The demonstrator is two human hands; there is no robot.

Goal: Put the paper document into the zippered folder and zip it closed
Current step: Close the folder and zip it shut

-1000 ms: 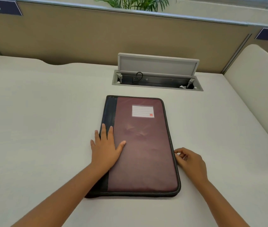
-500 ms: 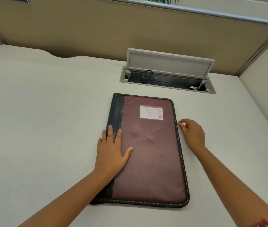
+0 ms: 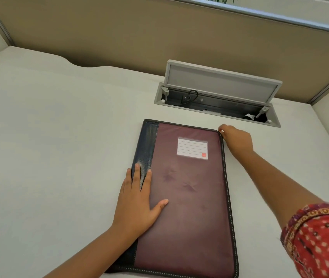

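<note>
A maroon zippered folder point(image 3: 189, 197) with a dark spine and a white label lies flat and closed on the white desk point(image 3: 49, 157). My left hand point(image 3: 137, 203) presses flat on its left side, fingers spread across the spine. My right hand point(image 3: 237, 139) is at the folder's far right corner, fingers pinched on the small zipper pull there. The zipper track runs along the right edge. No paper document is visible.
An open grey cable hatch point(image 3: 218, 97) with its lid raised sits in the desk just behind the folder. A tan partition point(image 3: 139, 33) walls the back. A red patterned sleeve point(image 3: 320, 241) covers my right upper arm.
My right hand has slid along the folder's right edge from near the front to the far right corner, fingers pinched throughout. The left hand has stayed pressed on the folder.
</note>
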